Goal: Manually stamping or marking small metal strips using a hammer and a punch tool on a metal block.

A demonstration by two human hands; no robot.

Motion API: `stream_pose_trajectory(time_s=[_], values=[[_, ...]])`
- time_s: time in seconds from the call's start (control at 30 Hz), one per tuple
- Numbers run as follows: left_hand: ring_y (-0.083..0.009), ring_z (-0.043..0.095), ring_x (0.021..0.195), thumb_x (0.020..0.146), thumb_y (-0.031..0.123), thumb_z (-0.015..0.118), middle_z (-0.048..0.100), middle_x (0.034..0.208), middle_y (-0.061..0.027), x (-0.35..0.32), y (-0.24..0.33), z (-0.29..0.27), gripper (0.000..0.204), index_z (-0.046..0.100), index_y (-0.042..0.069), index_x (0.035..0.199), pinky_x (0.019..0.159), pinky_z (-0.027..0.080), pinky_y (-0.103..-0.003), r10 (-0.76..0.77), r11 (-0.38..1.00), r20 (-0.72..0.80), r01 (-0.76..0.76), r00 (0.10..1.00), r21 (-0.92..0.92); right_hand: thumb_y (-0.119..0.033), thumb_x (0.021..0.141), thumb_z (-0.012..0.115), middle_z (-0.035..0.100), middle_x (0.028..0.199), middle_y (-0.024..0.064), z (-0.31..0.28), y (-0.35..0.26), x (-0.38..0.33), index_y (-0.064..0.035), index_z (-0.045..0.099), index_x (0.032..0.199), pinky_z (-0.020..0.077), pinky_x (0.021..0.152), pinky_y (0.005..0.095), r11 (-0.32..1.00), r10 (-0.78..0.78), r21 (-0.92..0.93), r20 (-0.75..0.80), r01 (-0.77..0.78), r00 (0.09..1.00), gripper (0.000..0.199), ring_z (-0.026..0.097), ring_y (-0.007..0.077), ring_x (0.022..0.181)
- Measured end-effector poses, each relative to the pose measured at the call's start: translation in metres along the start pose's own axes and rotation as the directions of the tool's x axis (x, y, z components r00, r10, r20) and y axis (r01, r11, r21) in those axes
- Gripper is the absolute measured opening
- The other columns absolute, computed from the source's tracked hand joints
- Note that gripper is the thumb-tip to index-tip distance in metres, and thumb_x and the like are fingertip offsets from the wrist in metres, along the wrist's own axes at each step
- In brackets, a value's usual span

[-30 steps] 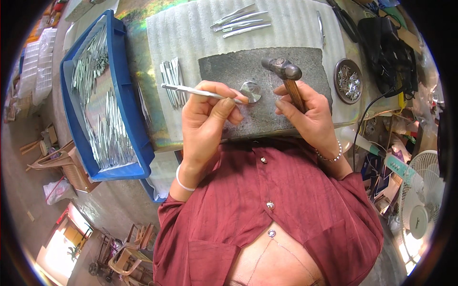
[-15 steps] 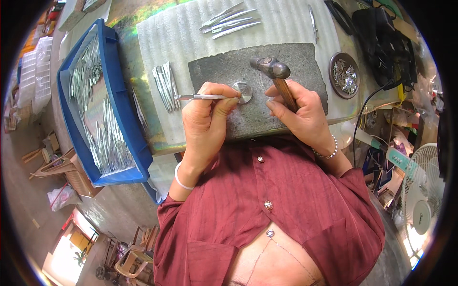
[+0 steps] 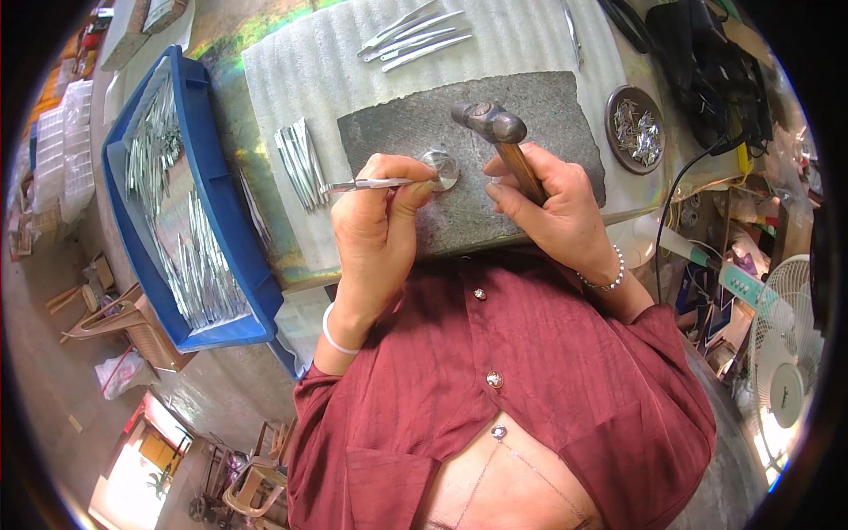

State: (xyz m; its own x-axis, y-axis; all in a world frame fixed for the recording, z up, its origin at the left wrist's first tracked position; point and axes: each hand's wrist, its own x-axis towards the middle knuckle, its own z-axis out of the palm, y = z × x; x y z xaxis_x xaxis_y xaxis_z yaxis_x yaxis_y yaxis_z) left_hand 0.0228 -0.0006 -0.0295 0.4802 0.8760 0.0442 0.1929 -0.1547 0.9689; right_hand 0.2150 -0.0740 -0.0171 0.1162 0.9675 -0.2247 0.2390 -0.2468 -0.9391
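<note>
- Two hands busy: your left hand point(image 3: 375, 225) pinches a thin metal strip point(image 3: 367, 185) between thumb and fingers, its tip lying on the small round steel anvil point(image 3: 442, 168) just past the fingertips.
- Your right hand point(image 3: 552, 212) is wrapped tight round the wooden handle of the hammer point(image 3: 495, 128); the head hangs just beyond that hand, a little right of the anvil.
- Both rest over the dark stone slab point(image 3: 548, 115) on the surface.
- Keep the strip flat on the anvil and level; looks like a tilted tip would skid under a blow.
- Pull your left fingertips back from the anvil; they sit very close to the strike spot.
- Use short wrist taps, hammer face square to the strip.
- Loose strips point(image 3: 300, 159) lie left of your left hand; the blue tray point(image 3: 221, 212) of strips is further left.
- More strips point(image 3: 415, 40) lie beyond the slab; a round dish point(image 3: 638, 128) of bits sits right of the hammer.
</note>
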Motion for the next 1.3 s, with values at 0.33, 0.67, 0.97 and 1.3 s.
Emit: stream_pose_trajectory(time_s=[0.33, 0.67, 0.97, 1.3], values=[[-0.0122, 0.055, 0.067, 0.082, -0.009, 0.058, 0.057, 0.077, -0.0063, 0.0056, 0.0017, 0.0042, 0.011, 0.058, 0.000, 0.088, 0.061, 0.044, -0.024, 0.048, 0.999, -0.054, -0.049, 0.997, -0.020, -0.003, 0.083, 0.063, 0.059, 0.071, 0.0009, -0.0002, -0.0007, 0.0008, 0.0017, 0.058, 0.100, 0.0445, 0.060, 0.0217, 1.000, -0.026, -0.010, -0.014, 0.025, 1.000, 0.018, 0.055, 0.0043, 0.066], [-0.0122, 0.056, 0.067, 0.083, -0.007, 0.058, 0.058, 0.078, -0.0065, 0.0063, 0.0011, 0.0023, 0.009, 0.058, 0.000, 0.088, 0.061, 0.044, -0.023, 0.028, 0.999, -0.040, -0.030, 0.999, -0.040, -0.011, 0.083, 0.065, 0.054, 0.063, 0.0057, 0.0044, 0.0043, 0.0010, -0.0001, 0.059, 0.096, 0.0416, 0.053, 0.0254, 0.997, -0.074, 0.010, -0.079, 0.075, 0.994, 0.018, 0.050, 0.0085, 0.056], [-0.0115, 0.059, 0.068, 0.084, -0.007, 0.059, 0.059, 0.078, -0.0059, 0.0045, 0.0023, 0.0045, 0.008, 0.058, 0.000, 0.089, 0.061, 0.046, -0.023, 0.004, 0.996, -0.063, -0.010, 0.998, -0.093, -0.004, 0.082, 0.064, 0.059, 0.070, 0.0009, 0.0024, -0.0012, 0.0008, 0.0008, 0.059, 0.099, 0.0434, 0.058, 0.0211, 0.998, -0.047, -0.030, -0.043, 0.046, 0.998, 0.018, 0.053, 0.0039, 0.064], [-0.0171, 0.059, 0.065, 0.083, -0.006, 0.059, 0.058, 0.076, -0.0088, 0.0039, -0.0008, 0.0066, 0.009, 0.058, 0.000, 0.088, 0.061, 0.045, -0.024, 0.103, 0.994, -0.070, -0.100, 0.992, 0.046, -0.004, 0.082, 0.064, 0.059, 0.070, 0.0010, 0.0048, 0.0013, 0.0000, 0.0010, 0.059, 0.099, 0.0423, 0.058, 0.0210, 0.995, -0.100, -0.039, -0.084, 0.097, 0.991, 0.018, 0.051, 0.0037, 0.063]])
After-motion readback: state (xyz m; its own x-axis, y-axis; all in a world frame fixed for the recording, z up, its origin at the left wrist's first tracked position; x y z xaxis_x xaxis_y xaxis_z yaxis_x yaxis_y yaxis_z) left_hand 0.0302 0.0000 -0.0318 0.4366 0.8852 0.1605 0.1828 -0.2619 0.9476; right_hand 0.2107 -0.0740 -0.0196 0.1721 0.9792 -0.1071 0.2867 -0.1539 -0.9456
